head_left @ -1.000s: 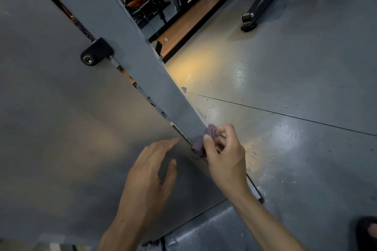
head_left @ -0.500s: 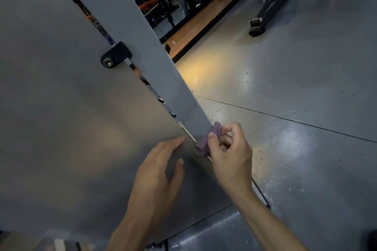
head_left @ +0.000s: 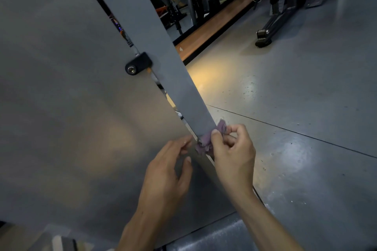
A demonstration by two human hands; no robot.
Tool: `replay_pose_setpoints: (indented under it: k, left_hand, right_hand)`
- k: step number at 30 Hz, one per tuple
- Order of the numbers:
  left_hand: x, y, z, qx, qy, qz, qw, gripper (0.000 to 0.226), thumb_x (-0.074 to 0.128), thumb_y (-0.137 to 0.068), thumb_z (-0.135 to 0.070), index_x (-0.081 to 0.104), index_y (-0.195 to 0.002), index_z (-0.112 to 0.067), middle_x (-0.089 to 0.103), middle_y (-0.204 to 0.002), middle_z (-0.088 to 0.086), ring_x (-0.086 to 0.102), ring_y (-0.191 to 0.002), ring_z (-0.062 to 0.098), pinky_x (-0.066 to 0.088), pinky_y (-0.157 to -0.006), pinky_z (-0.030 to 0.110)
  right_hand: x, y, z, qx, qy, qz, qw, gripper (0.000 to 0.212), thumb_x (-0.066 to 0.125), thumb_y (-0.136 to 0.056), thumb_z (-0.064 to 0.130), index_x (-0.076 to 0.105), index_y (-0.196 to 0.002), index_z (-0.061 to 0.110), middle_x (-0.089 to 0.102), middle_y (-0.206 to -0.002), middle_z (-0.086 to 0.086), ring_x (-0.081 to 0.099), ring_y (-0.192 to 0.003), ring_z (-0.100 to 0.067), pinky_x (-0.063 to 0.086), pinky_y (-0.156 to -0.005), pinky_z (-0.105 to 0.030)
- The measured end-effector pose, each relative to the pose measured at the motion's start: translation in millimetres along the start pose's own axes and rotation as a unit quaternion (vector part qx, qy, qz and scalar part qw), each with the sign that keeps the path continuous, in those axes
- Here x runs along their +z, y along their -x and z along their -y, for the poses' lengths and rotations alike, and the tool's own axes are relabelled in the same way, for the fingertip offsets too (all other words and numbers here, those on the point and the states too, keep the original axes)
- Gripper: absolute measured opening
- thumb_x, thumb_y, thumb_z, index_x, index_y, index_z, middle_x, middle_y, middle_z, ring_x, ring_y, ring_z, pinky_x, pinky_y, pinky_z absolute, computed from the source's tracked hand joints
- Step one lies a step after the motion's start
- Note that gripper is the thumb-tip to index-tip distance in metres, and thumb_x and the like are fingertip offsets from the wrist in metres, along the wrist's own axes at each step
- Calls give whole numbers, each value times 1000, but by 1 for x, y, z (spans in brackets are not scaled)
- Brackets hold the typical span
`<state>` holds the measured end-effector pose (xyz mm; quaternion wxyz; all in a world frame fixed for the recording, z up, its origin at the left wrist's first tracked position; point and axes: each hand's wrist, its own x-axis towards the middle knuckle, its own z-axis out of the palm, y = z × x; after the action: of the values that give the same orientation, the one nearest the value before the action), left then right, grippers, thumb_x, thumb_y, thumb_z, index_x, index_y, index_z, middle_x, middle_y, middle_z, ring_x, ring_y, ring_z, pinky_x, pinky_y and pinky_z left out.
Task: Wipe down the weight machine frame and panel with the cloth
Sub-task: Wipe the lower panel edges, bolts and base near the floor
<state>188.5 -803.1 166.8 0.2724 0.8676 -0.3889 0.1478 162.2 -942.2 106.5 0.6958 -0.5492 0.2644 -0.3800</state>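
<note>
Progress: right hand pinches cloth against frame post low end; left hand spread, fingertips on panel. Judging by position, mid-task, panel likely left.

Cloth partly hidden behind right hand; frame top cut off.

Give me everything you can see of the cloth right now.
The cloth is a small, dull purple rag, soft and bunched into folds, not spread flat. The right hand pinches it between thumb and curled fingers and holds it against the lower part of the grey frame post, at the edge nearest the panel. A frayed corner sticks up above the thumb. The left hand hovers close beside it.
</note>
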Motion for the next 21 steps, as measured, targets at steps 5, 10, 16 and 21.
replay_pose_setpoints:
  k: [5, 10, 16, 21]
  left_hand:
    - [1, -2, 2, -6, -6, 0, 1000, 42, 58, -92, -14, 62, -131, -25, 66, -113, -17, 61, -105, -7, 46, -91, 10]
    - [-1, -1, 0, -16, 18, 4, 1000, 42, 60, -96, -8, 61, -133, -27, 64, -113, -20, 60, -106, -5, 46, -90, 12]
    - [1, -3, 1, -27, 43, -13, 999, 43, 61, -93, -6, 60, -127, -31, 64, -112, -23, 61, -101, -3, 51, -90, 23]
    - [3, -8, -5, -61, 76, -19, 995, 40, 55, -92, -16, 58, -127, -35, 68, -115, -20, 65, -104, 3, 54, -91, 32]
  right_hand:
    - [-16, 6, -16, 17, 66, 10, 998, 14, 67, -97, 29, 57, -94, 21, 72, -81, 3, 69, -70, -8, 50, -52, -13]
    - [-27, 11, -39, 67, 117, 4, 991, 16, 65, -99, 30, 55, -92, 20, 73, -85, -2, 67, -72, -10, 48, -54, -15]
    - [-6, 2, 30, 0, 87, 31, 996, 17, 65, -99, 33, 55, -92, 20, 74, -75, 6, 70, -66, -4, 56, -60, -26]
    - [-2, -3, 52, -21, 106, 37, 993, 12, 65, -95, 25, 56, -89, 20, 73, -70, 5, 65, -62, -4, 45, -55, -17]
